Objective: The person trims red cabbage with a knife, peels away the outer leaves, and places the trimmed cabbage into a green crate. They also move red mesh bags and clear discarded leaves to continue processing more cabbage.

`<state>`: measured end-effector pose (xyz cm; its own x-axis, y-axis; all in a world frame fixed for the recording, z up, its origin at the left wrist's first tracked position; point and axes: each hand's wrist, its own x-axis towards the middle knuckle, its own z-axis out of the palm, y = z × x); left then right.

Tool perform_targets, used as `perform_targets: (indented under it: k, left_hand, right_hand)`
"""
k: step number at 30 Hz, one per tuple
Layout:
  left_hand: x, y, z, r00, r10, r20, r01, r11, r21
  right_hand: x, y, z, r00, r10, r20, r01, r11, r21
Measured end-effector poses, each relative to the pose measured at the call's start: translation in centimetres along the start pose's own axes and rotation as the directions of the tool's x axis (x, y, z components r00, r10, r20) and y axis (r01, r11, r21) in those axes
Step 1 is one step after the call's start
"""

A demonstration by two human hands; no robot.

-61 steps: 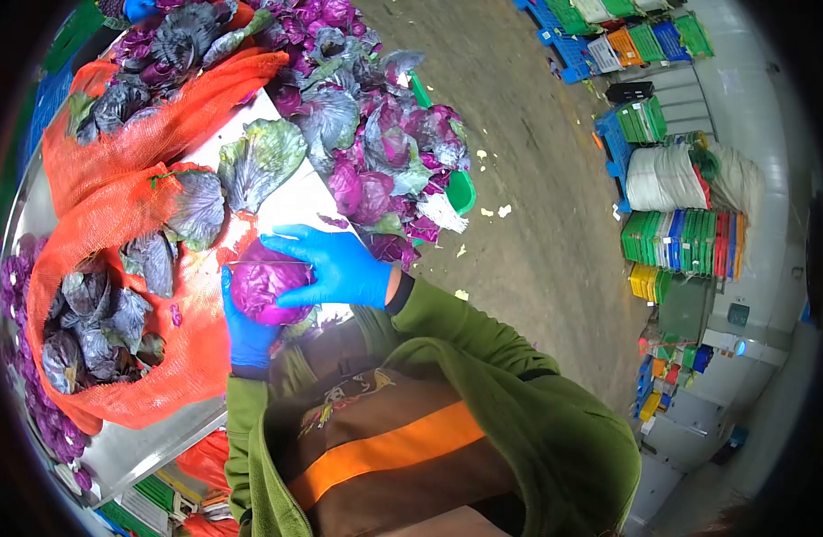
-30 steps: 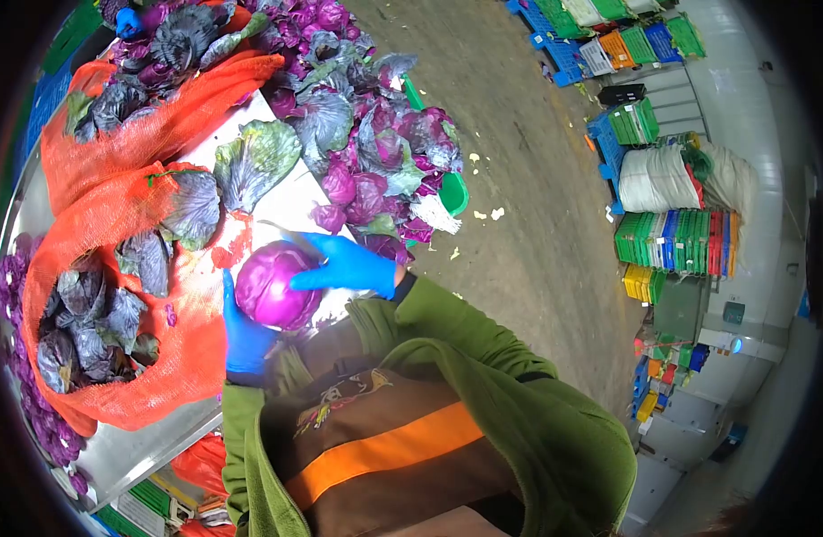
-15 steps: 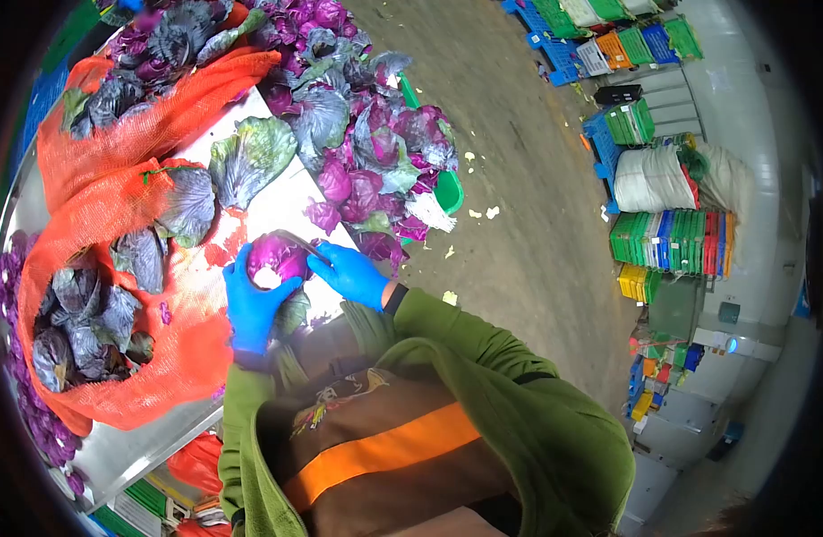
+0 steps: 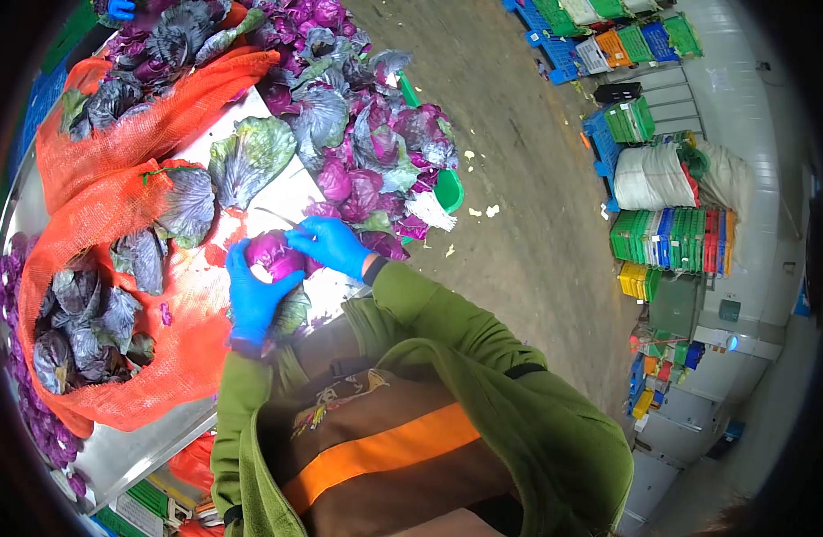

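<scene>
A purple red cabbage point(image 4: 277, 256) rests low over the white board, its leaves stripped to a shiny surface. My left hand point(image 4: 255, 300), in a blue glove, is wrapped round its near left side. My right hand point(image 4: 332, 245), also gloved in blue, grips a knife point(image 4: 273, 215) whose thin blade points left, above the far side of the cabbage. The handle is hidden in my fingers. A loose cabbage leaf point(image 4: 292, 311) lies just below the cabbage, partly covered by my left hand.
Orange mesh sacks point(image 4: 174, 376) with dark, unstripped cabbages point(image 4: 89, 313) cover the left of the metal table point(image 4: 129, 452). Trimmed leaves point(image 4: 375, 143) heap up at the far right, over a green crate point(image 4: 449, 191). Another person's gloved hand point(image 4: 120, 9) shows at the top left.
My right hand has lifted the knife up and away from the cabbage. The cabbage has turned in my left hand, and its pale patch shows less. The other person's hand has shifted.
</scene>
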<state>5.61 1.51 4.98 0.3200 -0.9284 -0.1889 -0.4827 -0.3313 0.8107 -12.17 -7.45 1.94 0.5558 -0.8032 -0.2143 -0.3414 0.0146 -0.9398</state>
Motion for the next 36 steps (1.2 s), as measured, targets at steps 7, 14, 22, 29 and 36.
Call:
perform_targets:
  k: [7, 14, 22, 29, 36]
  left_hand:
    - [0.4, -5.5, -2.0, 0.851, -0.492, 0.184, 0.427, 0.444, -0.788]
    - [2.3, -9.4, -2.0, 0.809, -0.575, 0.123, 0.447, 0.465, -0.764]
    - [11.9, -0.3, -3.7, 0.910, 0.408, -0.066, -0.375, 0.883, 0.284]
    - [16.7, -1.3, -2.7, 0.987, 0.162, -0.005, -0.162, 0.986, 0.030]
    - [15.3, -3.3, -5.2, 0.862, -0.159, 0.482, 0.507, 0.273, -0.817]
  right_hand:
    - [-0.2, 0.8, -1.2, 0.924, 0.382, -0.005, -0.341, 0.831, 0.440]
    - [1.4, 2.6, 2.3, 0.968, 0.247, -0.047, -0.213, 0.903, 0.373]
    - [2.9, 0.9, 2.3, 0.917, 0.395, -0.054, -0.306, 0.785, 0.539]
    - [0.2, 2.8, 0.0, 0.899, 0.422, -0.114, -0.293, 0.774, 0.561]
    - [0.9, 1.5, -1.7, 0.889, 0.443, -0.120, -0.268, 0.714, 0.647]
